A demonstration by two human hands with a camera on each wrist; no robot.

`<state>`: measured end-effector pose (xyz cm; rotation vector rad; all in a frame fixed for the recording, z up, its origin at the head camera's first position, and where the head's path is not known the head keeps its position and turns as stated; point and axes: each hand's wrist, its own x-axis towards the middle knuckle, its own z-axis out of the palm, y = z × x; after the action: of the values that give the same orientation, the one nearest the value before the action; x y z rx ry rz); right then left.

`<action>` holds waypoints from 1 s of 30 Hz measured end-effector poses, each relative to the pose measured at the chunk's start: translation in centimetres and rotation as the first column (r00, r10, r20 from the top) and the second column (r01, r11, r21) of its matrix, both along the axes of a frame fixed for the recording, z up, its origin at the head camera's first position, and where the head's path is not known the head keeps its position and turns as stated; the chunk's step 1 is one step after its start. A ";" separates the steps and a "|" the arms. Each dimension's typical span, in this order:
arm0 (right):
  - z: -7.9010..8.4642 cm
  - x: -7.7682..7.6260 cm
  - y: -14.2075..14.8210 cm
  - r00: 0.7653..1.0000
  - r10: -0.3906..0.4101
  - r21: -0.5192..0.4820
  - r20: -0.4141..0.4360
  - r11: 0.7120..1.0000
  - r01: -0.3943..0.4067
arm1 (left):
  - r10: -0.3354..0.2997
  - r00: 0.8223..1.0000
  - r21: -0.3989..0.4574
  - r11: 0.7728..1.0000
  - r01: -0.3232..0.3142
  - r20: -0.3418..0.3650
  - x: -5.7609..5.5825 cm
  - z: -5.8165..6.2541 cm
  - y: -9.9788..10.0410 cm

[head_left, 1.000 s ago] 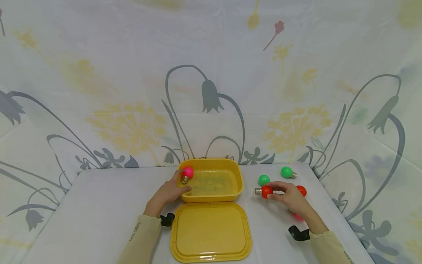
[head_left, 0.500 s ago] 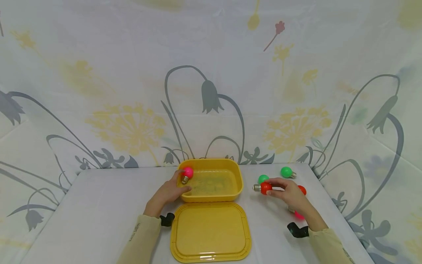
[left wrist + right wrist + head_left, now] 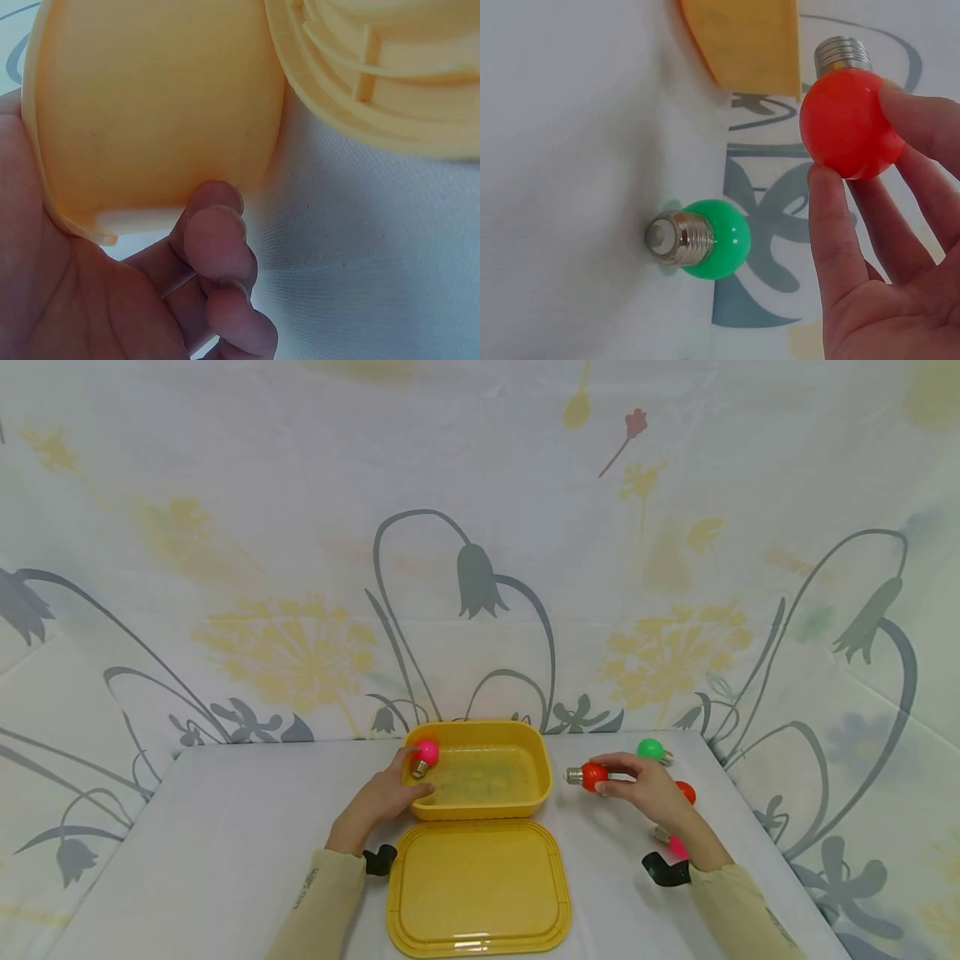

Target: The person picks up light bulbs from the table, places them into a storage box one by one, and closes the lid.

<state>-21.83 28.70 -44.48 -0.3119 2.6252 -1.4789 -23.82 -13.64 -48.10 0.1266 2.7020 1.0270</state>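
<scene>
The hands are apart, one at each side of the yellow box [image 3: 480, 811], which sits near the back of the white counter [image 3: 225, 843]. The left hand [image 3: 381, 797] grips the box's left end, fingers curled at its outside wall and thumb at the near left corner. Inside the box at that end lies a pink bulb [image 3: 427, 753], just beside the index finger, its metal base pointing to the near side. Right of the box, the right hand [image 3: 645, 787] pinches a red bulb [image 3: 594, 776] by its globe, lifted off the counter, base toward the box.

Farther right of the box lie a green bulb [image 3: 649, 749] near the back edge, a second red bulb [image 3: 687, 792] partly covered by that hand, and, nearer, a second pink bulb [image 3: 678, 847] partly hidden by the wrist. The right wrist view shows a green globe [image 3: 724, 238] too; I cannot tell whether it is the same one.

The box's right wall stands between the held bulb and the inside. A flat yellow lid [image 3: 478, 889] fills the counter directly in front of the box. A strip of counter separates the box's right side from the held bulb; a broad stretch runs from its left side to the counter's left edge. Floral cloth [image 3: 300, 568] rises close behind the box.
</scene>
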 end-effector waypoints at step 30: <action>0.9 -2.2 -3.7 0.998 0.067 -0.005 -0.023 0.998 -0.067 | 0.013 1.000 0.005 1.000 -0.012 -0.007 0.4 0.5 0.3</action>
<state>-24.05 25.04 -43.58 -0.4155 2.6016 -1.4713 -23.41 -13.33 -47.58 0.1145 2.7097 1.0392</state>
